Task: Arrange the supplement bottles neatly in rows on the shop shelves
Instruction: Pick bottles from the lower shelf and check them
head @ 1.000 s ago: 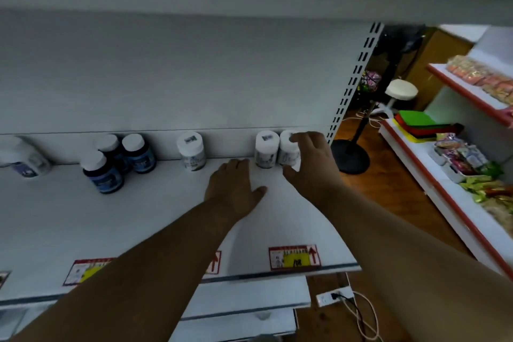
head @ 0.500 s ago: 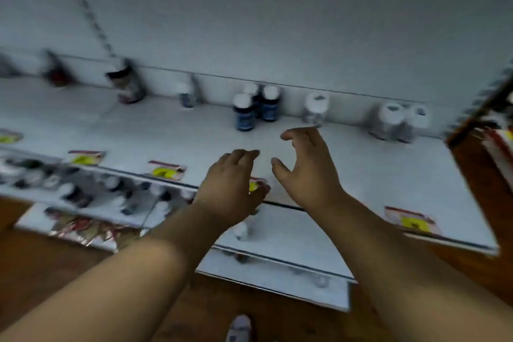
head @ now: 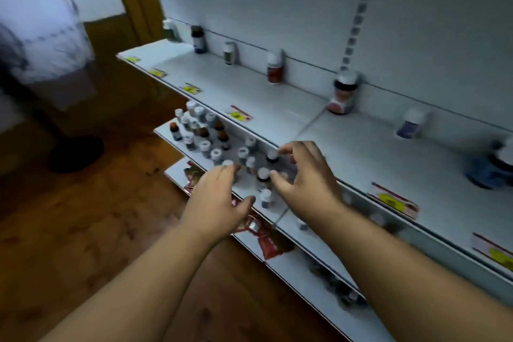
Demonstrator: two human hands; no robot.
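Note:
Both my hands hover empty over the lower shelf (head: 313, 247), fingers spread. My left hand (head: 219, 203) is above the shelf's front edge; my right hand (head: 308, 178) reaches over a loose cluster of small supplement bottles (head: 205, 136). A dark-capped bottle (head: 263, 175) stands just left of my right fingertips, not touched. On the upper shelf (head: 277, 108) single bottles stand spaced along the back wall: a dark one (head: 198, 39), a red-labelled one (head: 274, 68), a brown-red one (head: 343, 94), a purple-labelled one (head: 410, 125) and blue ones (head: 491, 166) at the far right.
Red snack packets (head: 266, 239) lie on the lowest shelf under my left hand. Another person in a light skirt (head: 47, 44) stands at the left on the wooden floor (head: 83, 230). Price tags (head: 394, 201) line the upper shelf's front edge.
The view has swung left and down from the upper shelf's right end. Both hands have dropped from the upper shelf to above the bottle cluster on the lower shelf, still holding nothing.

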